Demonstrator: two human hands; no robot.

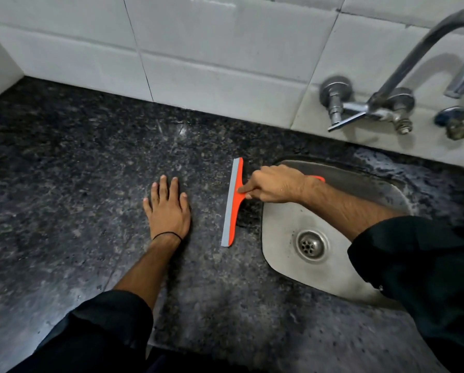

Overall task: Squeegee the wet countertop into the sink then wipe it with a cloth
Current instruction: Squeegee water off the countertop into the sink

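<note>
Squeegeeing looks underway, not finished. The right hand (275, 184) has its fingers closed around the handle of the orange squeegee (232, 201), whose grey blade rests on the dark granite surface (64, 162) just beside the left rim of the steel sink (276, 219). The left hand (167, 208) lies flat on the surface, fingers spread, holding nothing. Wet sheen and droplets show behind the sink and toward the near edge, so more strokes seem needed. No cloth is in view; wiping remains. No brand or writing is readable.
</note>
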